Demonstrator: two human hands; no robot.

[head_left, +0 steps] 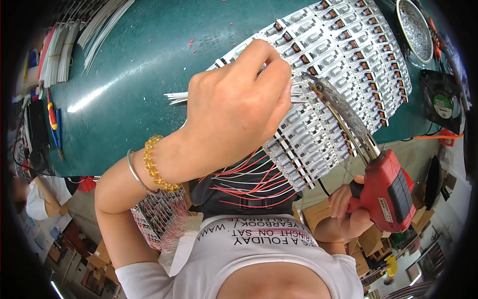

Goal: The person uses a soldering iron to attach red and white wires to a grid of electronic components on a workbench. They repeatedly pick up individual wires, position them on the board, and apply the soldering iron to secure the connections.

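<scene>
- Left hand [239, 94]: closed over a bundle of thin white wires [177, 97], whose ends show on both sides of the fist; the exact fingertip grip is hidden.
- Right hand [343, 224]: wrapped around the grip of a red soldering gun [388, 192], well apart from the left.
- Work: the panel of small circuit boards [351, 62] lies tilted across the green table [134, 129], its near corner overhanging the edge. The gun's metal tip [314, 84] hangs over it, just beside the left fingers; contact cannot be told.
- Good practice: a single wire end is best fed forward and laid flat on its pad, then held still while the tip heats the joint briefly.
- Caution: the fingers should stay clear of the presumably hot nose, and the red and white wires [254, 185] along the near edge should hang free of snags.
</scene>
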